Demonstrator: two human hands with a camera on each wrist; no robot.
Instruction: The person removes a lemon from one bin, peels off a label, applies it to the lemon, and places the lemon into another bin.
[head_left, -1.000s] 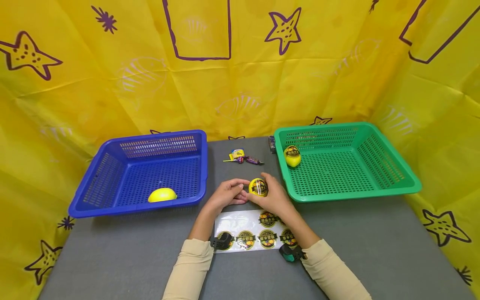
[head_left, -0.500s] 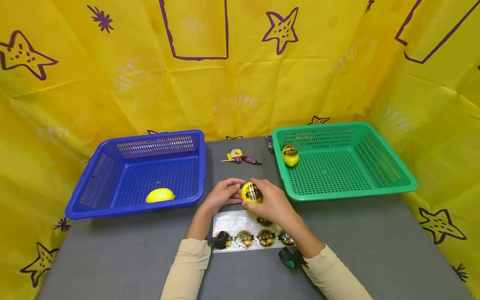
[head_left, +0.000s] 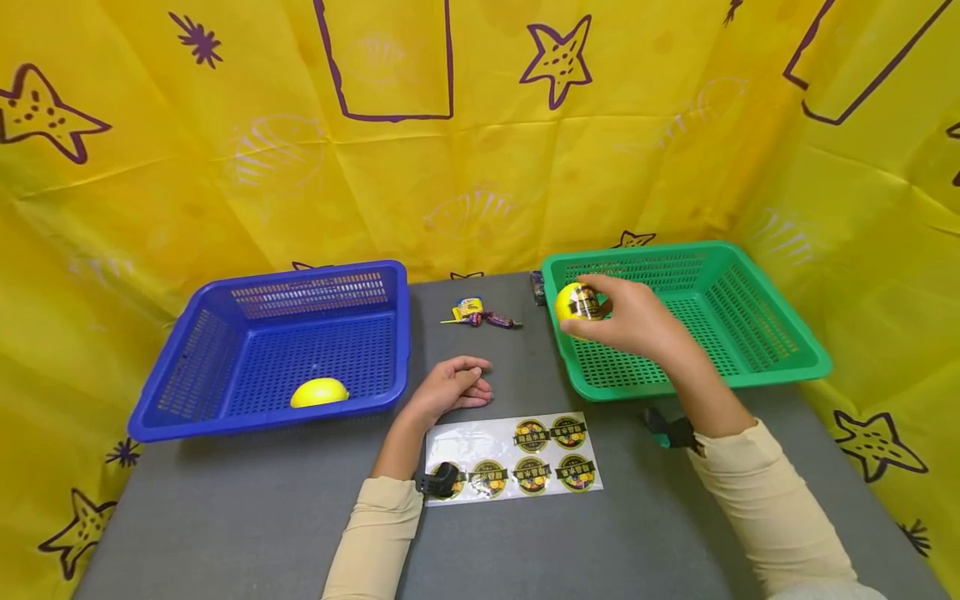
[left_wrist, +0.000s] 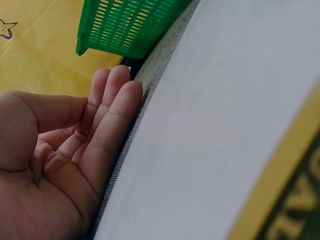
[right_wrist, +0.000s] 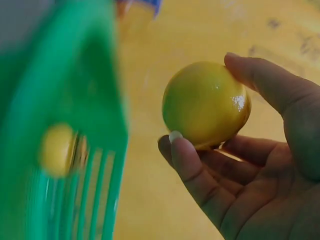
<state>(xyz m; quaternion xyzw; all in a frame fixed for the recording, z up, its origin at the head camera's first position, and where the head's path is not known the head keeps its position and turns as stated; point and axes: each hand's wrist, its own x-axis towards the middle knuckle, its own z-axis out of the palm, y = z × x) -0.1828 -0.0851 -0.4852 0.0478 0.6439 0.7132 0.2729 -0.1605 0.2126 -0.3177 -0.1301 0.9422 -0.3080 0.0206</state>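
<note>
Still, the right hand (head_left: 637,321) pinched the lemon (head_left: 573,302) above the green basket (head_left: 780,367), the left hand (head_left: 450,387) lay loosely curled beside it, and a loose pinch might drop the fruit outside.

We are seeing a lemon (head_left: 574,302) with a smooth, glossy skin catching a highlight, in the right hand (head_left: 633,321); whether it is real or plastic we cannot tell. The green basket (head_left: 757,350) and blue basket (head_left: 225,350) are looking like glossy perforated plastic. The sticker sheet (head_left: 468,442) is showing shiny backing paper. The table (head_left: 225,517) is wearing matt grey felt-like cloth, and the yellow backdrop (head_left: 150,167) is creasing like thin sheeting.
</note>
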